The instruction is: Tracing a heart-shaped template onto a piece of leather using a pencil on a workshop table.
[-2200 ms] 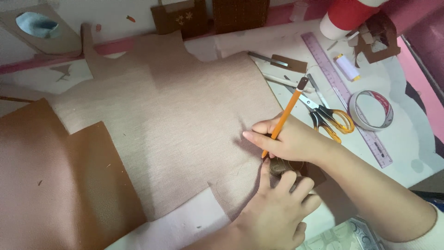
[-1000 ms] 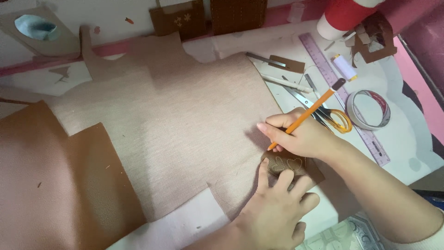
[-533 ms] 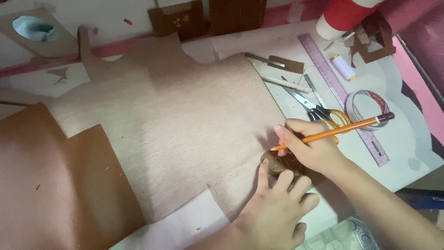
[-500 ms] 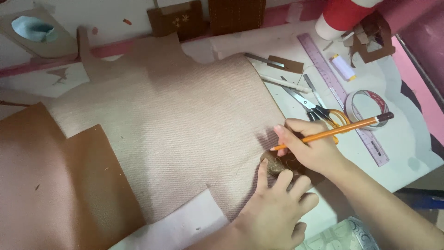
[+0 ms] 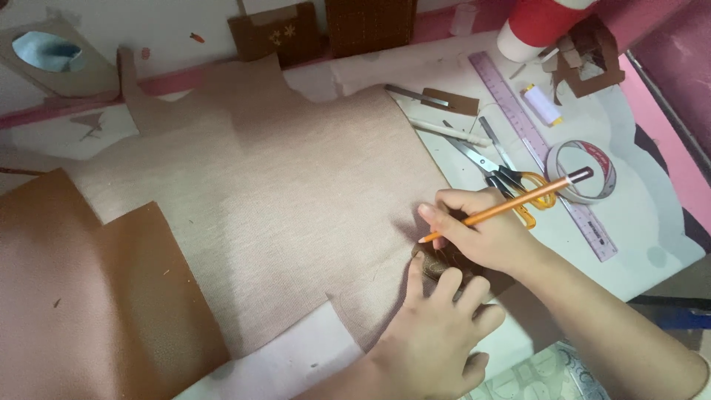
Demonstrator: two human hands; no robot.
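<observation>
My right hand [image 5: 485, 233] grips an orange pencil [image 5: 511, 205], its tip touching the pale pink fabric [image 5: 281, 200] near the fabric's right edge. My left hand [image 5: 437, 333] lies flat below it, fingers pressing a small brown piece [image 5: 438, 264] onto the fabric. The pencil lies nearly level, its dark end pointing right over the tape roll. Most of the small brown piece is hidden under both hands.
Brown leather-like sheets [image 5: 89, 296] lie at the left. To the right are orange-handled scissors [image 5: 511, 178], a pink ruler [image 5: 541, 148], a tape roll [image 5: 585, 170], a thread spool [image 5: 541, 104] and a red-and-white container [image 5: 537, 26]. Brown card cutouts [image 5: 318, 30] stand at the back.
My right hand has tilted the pencil from upright to nearly level and shifted its tip slightly left along the small piece's edge. My left hand has stayed pressing down.
</observation>
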